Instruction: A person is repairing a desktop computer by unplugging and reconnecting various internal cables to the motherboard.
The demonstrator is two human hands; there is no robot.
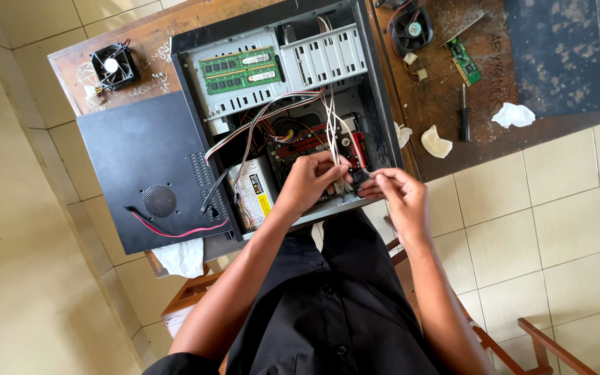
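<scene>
An open computer case (pixel 383 83) lies on its side on a worn wooden table (pixel 446 132). Inside it, white wires (pixel 333 121) run from the top down to a red motherboard (pixel 314 139). My left hand (pixel 312 182) pinches the lower ends of these wires at the case's near edge. My right hand (pixel 398 196) is beside it, fingertips closed on a small black connector (pixel 360 176) at the wire ends. Two green memory sticks (pixel 239 71) rest on the metal drive cage. A power supply (pixel 255 191) sits at the lower left of the case.
The black side panel (pixel 140 167) lies left of the case with a red cable on it. Two loose fans (pixel 114 66) (pixel 412 29), a green expansion card (pixel 464 61), a screwdriver (pixel 464 114) and crumpled tissues (pixel 512 114) are on the table. A wooden chair frame (pixel 543 344) stands below right.
</scene>
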